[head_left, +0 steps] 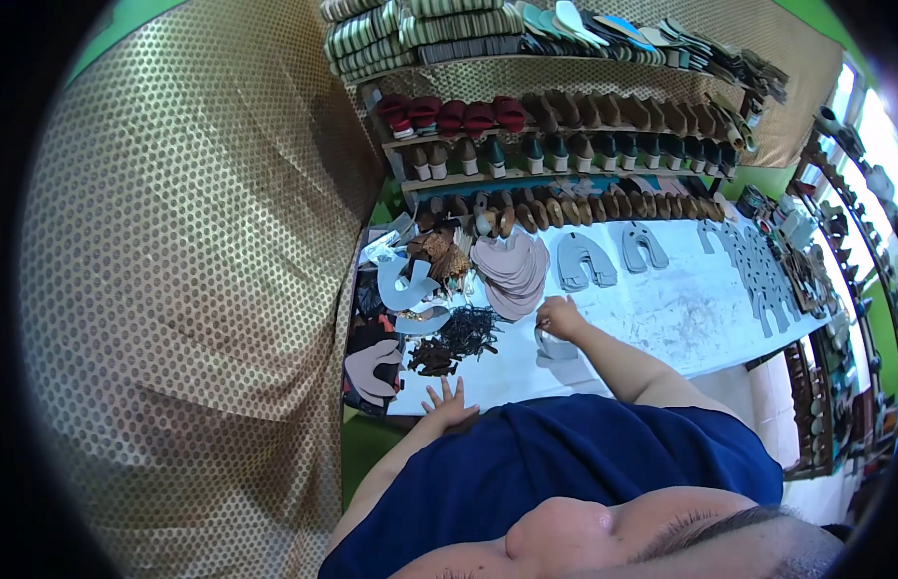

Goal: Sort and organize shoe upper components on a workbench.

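My left hand (449, 405) rests at the near edge of the white-covered table, fingers spread and holding nothing. Just beyond it lie a pile of small black strips (465, 333) and a few dark brown pieces (434, 357). My right hand (561, 317) has its fingers curled together at the top of a pale grey curved piece (557, 349) near the table's middle; the fingers partly hide it. Left of that hand is a fanned stack of pinkish-beige cut pieces (511, 270). Beyond it lie stacks of grey U-shaped shoe-upper pieces (586, 261), (645, 246).
Grey cut pieces with holes (758, 275) spread along the table's right. Light blue curved pieces (406, 283) and mauve pieces (373, 372) lie at left. Behind stands a shelf with red slippers (451, 117), shoe lasts (534, 152) and fabric stacks (458, 24). A gold patterned curtain (198, 270) hangs left.
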A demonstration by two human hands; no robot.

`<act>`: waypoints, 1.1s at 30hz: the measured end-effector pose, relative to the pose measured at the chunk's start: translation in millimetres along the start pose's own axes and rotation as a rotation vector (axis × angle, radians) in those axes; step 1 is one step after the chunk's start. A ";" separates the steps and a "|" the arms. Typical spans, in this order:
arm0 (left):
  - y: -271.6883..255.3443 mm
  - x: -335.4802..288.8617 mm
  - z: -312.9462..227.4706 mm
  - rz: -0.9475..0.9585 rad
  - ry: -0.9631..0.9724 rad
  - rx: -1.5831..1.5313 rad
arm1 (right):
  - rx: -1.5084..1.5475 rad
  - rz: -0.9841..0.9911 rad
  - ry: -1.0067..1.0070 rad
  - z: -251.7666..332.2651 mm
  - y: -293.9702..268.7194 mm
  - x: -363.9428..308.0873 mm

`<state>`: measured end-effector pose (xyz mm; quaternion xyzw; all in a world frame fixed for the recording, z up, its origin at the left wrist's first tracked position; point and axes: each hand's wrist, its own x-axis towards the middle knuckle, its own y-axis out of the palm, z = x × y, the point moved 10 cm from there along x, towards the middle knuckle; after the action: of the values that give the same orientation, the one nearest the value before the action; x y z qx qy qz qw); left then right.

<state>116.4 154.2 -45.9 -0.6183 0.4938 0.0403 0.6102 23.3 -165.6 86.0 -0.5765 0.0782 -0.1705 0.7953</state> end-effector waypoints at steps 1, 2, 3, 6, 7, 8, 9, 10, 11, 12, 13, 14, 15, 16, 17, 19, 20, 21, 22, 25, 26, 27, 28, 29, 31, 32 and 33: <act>0.3 -0.2 -0.5 -0.003 0.075 0.062 | 0.070 -0.096 -0.085 -3.0 -22.3 -3.0; -0.9 -1.7 3.1 -0.008 0.089 0.076 | 0.157 -0.111 -0.143 -12.2 -35.2 -3.9; -1.5 -2.7 5.9 -0.006 0.124 0.100 | 0.189 -0.215 -0.159 -17.0 -55.7 -10.9; -6.7 -4.8 3.8 0.022 0.177 0.130 | 0.266 -0.371 -0.119 -36.8 -101.6 -31.0; -7.0 -6.8 2.1 0.053 0.184 0.123 | 0.205 -0.416 -0.021 -46.7 -112.4 -42.9; -7.5 -7.3 2.0 0.053 0.192 0.132 | 0.203 -0.424 -0.012 -47.3 -120.5 -50.8; -7.8 -7.7 2.5 0.059 0.192 0.125 | 0.242 -0.434 0.062 -56.4 -128.5 -56.6; -8.4 -7.5 2.6 0.065 0.193 0.118 | 0.281 -0.443 0.137 -67.0 -136.6 -61.6; -8.2 -5.5 1.3 0.070 0.201 0.124 | 0.440 -0.348 0.202 -80.1 -137.2 -62.0; -11.6 -1.8 2.7 0.064 0.183 0.123 | 0.438 -0.351 0.212 -82.0 -142.2 -69.1; -14.5 1.2 4.7 0.058 0.165 0.120 | 0.375 -0.421 0.239 -85.1 -152.8 -79.0; -16.8 3.6 3.6 0.059 0.173 0.122 | 0.309 -0.491 0.262 -89.1 -166.7 -88.1; -20.5 6.5 5.2 0.052 0.151 0.129 | 0.357 -0.471 0.292 -98.8 -170.7 -92.7; -24.1 9.4 5.8 0.043 0.129 0.135 | 0.353 -0.471 0.296 -106.4 -178.0 -99.1; -29.4 6.9 -0.2 0.053 0.131 0.136 | 0.348 -0.471 0.303 -116.3 -185.7 -107.3; -25.3 5.2 4.7 0.034 0.098 0.127 | 0.372 -0.430 0.314 -121.4 -203.3 -114.4; -29.3 4.5 0.5 0.015 0.075 0.137 | 0.371 -0.436 0.314 -133.6 -207.0 -119.7; -35.2 -1.6 -9.6 0.021 0.051 0.128 | 0.362 -0.458 0.321 -151.1 -210.2 -129.0; -41.2 -9.9 -23.9 0.020 0.057 0.136 | 0.354 -0.481 0.330 -169.4 -213.9 -137.9; -43.4 -12.6 -42.7 0.041 -0.039 0.140 | 0.387 -0.454 0.307 -197.3 -229.7 -148.8; -35.8 -5.9 -42.1 0.028 -0.082 0.131 | 0.397 -0.440 0.276 -202.3 -236.9 -151.6; -35.6 7.0 -44.6 0.019 -0.122 0.126 | 0.398 -0.443 0.280 -215.7 -241.4 -156.6; -32.1 16.0 -44.8 0.010 -0.162 0.121 | 0.407 -0.415 0.262 -227.4 -243.3 -159.7; -29.2 28.2 -39.5 0.002 -0.200 0.115 | 0.416 -0.386 0.246 -239.6 -244.9 -162.5; -14.1 46.6 -43.4 -0.016 -0.291 0.092 | 0.421 -0.345 0.224 -257.7 -248.6 -165.0; -15.3 58.3 -42.8 -0.022 -0.334 0.082 | 0.424 -0.308 0.207 -264.9 -250.3 -166.7; -13.6 62.7 -37.1 -0.028 -0.384 0.068 | 0.447 -0.242 0.236 -271.8 -249.9 -166.2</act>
<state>136.7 86.3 -67.8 -0.5851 0.3608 0.1323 0.7141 -263.7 -416.7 222.0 -0.3683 0.0611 -0.3433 0.8618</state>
